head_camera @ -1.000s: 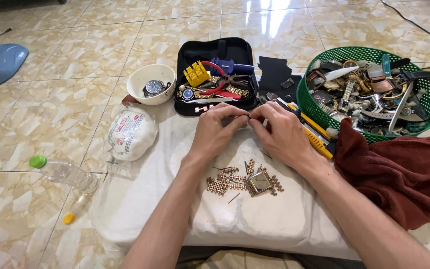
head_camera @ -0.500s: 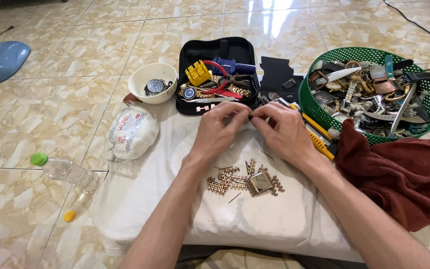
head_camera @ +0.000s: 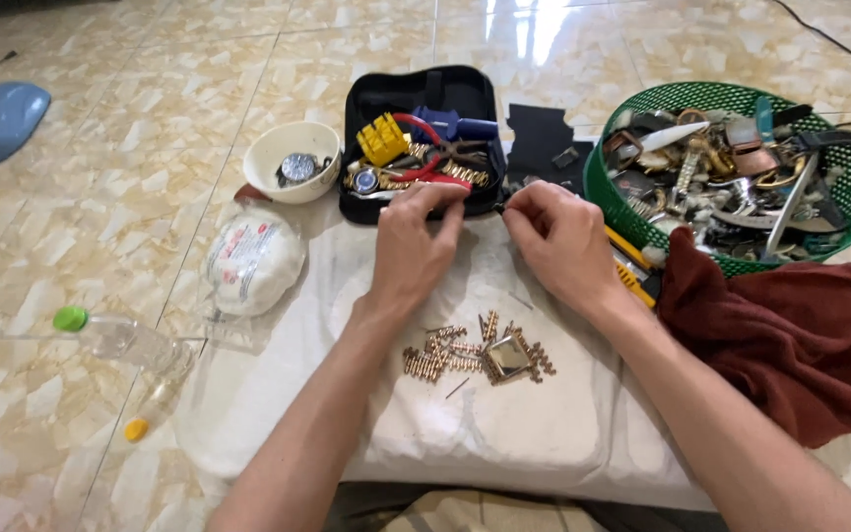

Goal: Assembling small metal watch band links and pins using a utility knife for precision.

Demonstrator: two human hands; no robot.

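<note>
Left hand: the left hand lay back-up on the white cloth, fingers curled shut, tips pinched at the near edge of the black zip tool case; what it pinched was too small to tell.
Right hand: the right hand was closed the same way just right of the left one, thumb and forefinger pinching a thin dark pin-like piece between the two hands.
Gold watch: a square gold-coloured watch head with loose gold band links lay on the cloth, nearer than both hands, untouched.
Tool case: open, holding a yellow block, red-handled pliers and blue tools.
Bowl: a white round bowl with a silver watch inside stood left of the case.
Basket: a green plastic mesh basket full of metal watch parts sat at far right.
Red cloth: a dark red rag lay bunched near the basket, right of the right forearm.
Bag: a white tied plastic bag rested at the left cloth edge.
Bottle: a clear plastic bottle with a green cap lay on the tiled floor, left.
</note>
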